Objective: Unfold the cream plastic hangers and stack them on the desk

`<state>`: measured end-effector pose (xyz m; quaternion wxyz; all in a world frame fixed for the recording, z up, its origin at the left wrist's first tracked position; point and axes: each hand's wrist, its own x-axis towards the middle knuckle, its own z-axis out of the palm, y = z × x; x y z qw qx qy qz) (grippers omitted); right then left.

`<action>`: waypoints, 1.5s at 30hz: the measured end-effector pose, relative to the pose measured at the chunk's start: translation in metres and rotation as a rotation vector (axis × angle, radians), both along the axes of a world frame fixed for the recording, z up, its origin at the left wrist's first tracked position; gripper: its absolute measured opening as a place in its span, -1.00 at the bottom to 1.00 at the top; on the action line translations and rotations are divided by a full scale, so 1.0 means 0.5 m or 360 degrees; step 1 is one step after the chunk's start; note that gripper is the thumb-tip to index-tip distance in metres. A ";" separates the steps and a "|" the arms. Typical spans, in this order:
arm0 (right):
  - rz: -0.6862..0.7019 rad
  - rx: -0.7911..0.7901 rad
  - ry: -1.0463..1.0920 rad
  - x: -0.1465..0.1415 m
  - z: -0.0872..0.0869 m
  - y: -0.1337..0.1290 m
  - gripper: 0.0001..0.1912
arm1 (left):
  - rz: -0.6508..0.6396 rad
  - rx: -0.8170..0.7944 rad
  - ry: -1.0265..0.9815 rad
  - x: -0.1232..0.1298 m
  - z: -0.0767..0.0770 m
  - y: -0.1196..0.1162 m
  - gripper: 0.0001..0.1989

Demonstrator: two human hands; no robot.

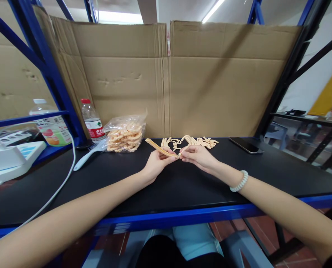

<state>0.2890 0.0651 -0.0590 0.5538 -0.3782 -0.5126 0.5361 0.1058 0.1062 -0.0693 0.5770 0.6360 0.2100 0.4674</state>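
Observation:
My left hand [159, 160] is closed around a long, pale beige strip [155, 145], whose free end sticks out up and to the left. My right hand [197, 156] meets it fingertip to fingertip and pinches the strip's near end; a curved beige piece [186, 138] rises just behind those fingers. Exactly what lies between the right fingertips is too small to make out. Beyond both hands, several short beige strips and curled pieces [207, 142] lie in a loose row on the black tabletop [166, 193].
At left, a clear plastic bag [126, 134] holds beige looped pieces, beside a pale long-handled tool [84, 160] and a red-capped bottle [92, 123]. A white cable [68, 175] crosses the left side. A phone [245, 145] lies at right. Cardboard [224, 82] walls the back.

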 end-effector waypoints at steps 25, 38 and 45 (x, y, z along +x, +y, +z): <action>0.0212 0.0015 -0.0076 -0.005 -0.001 -0.004 -0.66 | 0.0173 0.0344 0.0218 -0.001 0.006 -0.012 -0.78; 0.0118 0.0249 -0.0002 -0.030 -0.006 -0.012 -0.71 | 0.0290 0.0324 0.0193 0.009 0.009 -0.026 -0.80; 0.0149 0.0298 -0.0073 -0.028 0.003 -0.017 -0.71 | 0.0236 0.0257 0.0128 0.007 0.011 -0.031 -0.76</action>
